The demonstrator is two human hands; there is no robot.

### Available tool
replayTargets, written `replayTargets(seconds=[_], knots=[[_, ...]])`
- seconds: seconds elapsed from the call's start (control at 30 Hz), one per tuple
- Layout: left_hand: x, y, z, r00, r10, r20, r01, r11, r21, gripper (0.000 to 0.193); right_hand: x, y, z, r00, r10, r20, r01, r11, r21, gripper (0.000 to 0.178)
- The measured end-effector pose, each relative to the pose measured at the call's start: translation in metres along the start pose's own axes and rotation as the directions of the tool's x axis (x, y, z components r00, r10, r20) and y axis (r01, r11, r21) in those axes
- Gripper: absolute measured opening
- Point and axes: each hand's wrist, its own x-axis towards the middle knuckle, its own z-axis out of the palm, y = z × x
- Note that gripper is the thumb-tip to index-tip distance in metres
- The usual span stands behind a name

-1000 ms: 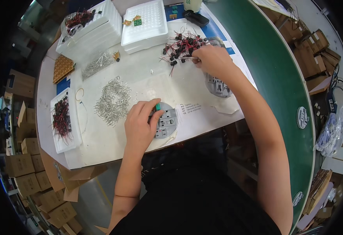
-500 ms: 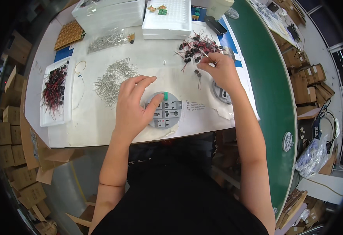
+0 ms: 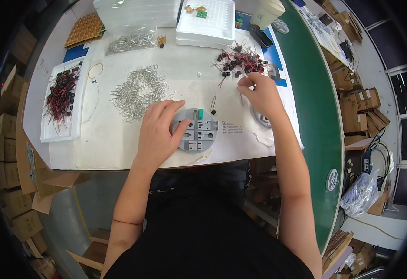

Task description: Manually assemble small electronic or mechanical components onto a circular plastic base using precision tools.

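Observation:
A grey round fixture (image 3: 195, 145) with slots and a small green block (image 3: 200, 113) at its far edge lies on the table in front of me. My left hand (image 3: 159, 132) rests at its left side, fingers apart, the thumb reaching over its top. One small black part with thin wires (image 3: 213, 111) lies just right of the fixture. Near a pile of black parts with red wires (image 3: 243, 60), my right hand (image 3: 263, 96) is closed in a pinch. Something thin shows below its fingertips, too small to name. A second grey round piece (image 3: 261, 120) is partly hidden by my right wrist.
Loose bent metal pins (image 3: 141, 93) lie left of centre, and a bag of pins (image 3: 131, 43) sits behind them. A white tray (image 3: 48, 132) of wired parts stands at the left. White stacked trays (image 3: 205, 37) and a cup (image 3: 266, 16) are at the back.
My right hand has come slightly back toward me from the wired pile. A black wired part now lies beside the fixture, where none lay before. My left hand has hardly moved.

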Motion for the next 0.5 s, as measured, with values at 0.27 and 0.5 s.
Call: replayTargets(seconds=[0.27,0.5], knots=[[0.022,0.042,-0.029,0.997,-0.056,0.047,0.073,0.816,-0.574,0.034,-0.068,-0.039,0.025,0.976,-0.217,-0.001,0.074,0.329,0.941,0.019],[0.022,0.055,-0.031,0.920,-0.134,0.368,0.392,0.346,-0.853,0.026,-0.082,-0.043,0.045,0.940,-0.309,-0.146,0.245,0.313,0.918,0.018]])
